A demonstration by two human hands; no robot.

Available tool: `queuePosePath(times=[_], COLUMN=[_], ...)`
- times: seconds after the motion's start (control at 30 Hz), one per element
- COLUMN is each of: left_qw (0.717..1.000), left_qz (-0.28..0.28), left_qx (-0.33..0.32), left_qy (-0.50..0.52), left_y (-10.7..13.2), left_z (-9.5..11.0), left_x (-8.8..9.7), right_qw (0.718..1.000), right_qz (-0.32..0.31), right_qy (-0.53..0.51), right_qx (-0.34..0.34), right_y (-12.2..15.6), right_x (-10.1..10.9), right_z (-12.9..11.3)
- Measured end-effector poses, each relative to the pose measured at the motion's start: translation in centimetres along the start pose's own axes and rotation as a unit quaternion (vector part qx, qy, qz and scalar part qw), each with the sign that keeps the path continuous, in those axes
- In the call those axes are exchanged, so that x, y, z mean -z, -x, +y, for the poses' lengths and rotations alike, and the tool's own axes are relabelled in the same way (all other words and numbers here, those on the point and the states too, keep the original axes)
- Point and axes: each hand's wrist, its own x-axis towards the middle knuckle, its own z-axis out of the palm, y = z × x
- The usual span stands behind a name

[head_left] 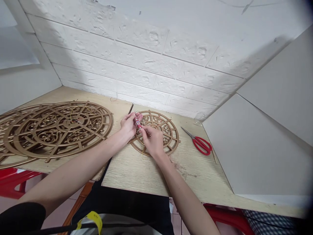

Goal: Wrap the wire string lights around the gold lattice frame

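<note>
A small red cylinder with a white and blue label, battery-like in shape (138,122), is held between both hands above the table. My left hand (130,124) is closed around its upper end, and a thin dark wire loops by the fingertips. At the lower end, my right hand (152,138) pinches it with thumb and fingers. Beneath them lies a round gold openwork disc (172,148) with scroll patterns, partly covered by my hands. A thin yellow wire (143,151) hangs at the disc's near side.
Several larger gold openwork discs (80,143) lie overlapped at the left, with a yellow wire on top. Red-handled scissors (201,145) rest at the right, beside a white panel (256,156). A white brick-patterned wall (146,65) backs the wooden table (137,176). Red stools (227,217) stand below.
</note>
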Motion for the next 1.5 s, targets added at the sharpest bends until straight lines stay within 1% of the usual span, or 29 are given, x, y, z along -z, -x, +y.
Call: queuePosePath(times=[0.1,0.17,0.33,0.47,0.53,0.63,0.77,0.87,1.03,1.23,1.37,1.5], left_qw=[1.000,1.000,1.000,0.999,0.999,0.998,0.998,0.998,0.999,0.999,0.998,0.998], left_qz=[0.000,-0.005,-0.025,-0.014,-0.019,-0.020,-0.026,-0.033,-0.008,-0.020,-0.027,-0.013], left_qx=[-0.004,-0.003,0.010,0.024,0.035,0.050,0.046,0.041,0.035,0.025,0.043,0.057], left_qy=[0.008,0.007,-0.011,-0.015,-0.017,-0.022,-0.031,-0.035,-0.026,-0.040,-0.032,-0.020], left_y=[-0.13,-0.08,0.37,0.36,0.30,0.32,0.46,0.50,0.50,0.37,0.19,0.25], left_z=[-0.10,-0.10,0.01,0.14,0.24,0.40,0.45,0.42,0.55,0.60,0.62,0.84], left_x=[0.06,0.09,0.05,-0.07,-0.13,-0.18,-0.10,-0.07,-0.29,-0.21,-0.16,-0.36], right_qw=[0.998,0.997,0.999,1.000,1.000,0.999,0.997,0.997,0.998,0.999,0.999,1.000], right_qz=[0.006,0.002,-0.007,-0.004,-0.002,-0.008,-0.015,-0.011,0.002,-0.010,-0.024,-0.023], right_qy=[0.059,0.069,0.047,0.026,0.003,-0.045,-0.077,-0.072,-0.057,-0.034,-0.024,-0.013], right_qx=[0.031,0.030,-0.001,0.013,0.019,0.007,-0.016,-0.023,-0.033,-0.039,-0.020,-0.017], right_y=[0.10,0.12,0.16,0.07,-0.02,-0.13,-0.15,-0.15,-0.20,-0.24,-0.33,-0.36], right_x=[-0.13,-0.22,-0.42,-0.33,-0.18,0.10,0.37,0.33,0.11,0.10,0.21,0.36], right_z=[-0.13,-0.15,0.00,0.15,0.20,0.23,0.20,0.15,0.23,0.40,0.41,0.43])
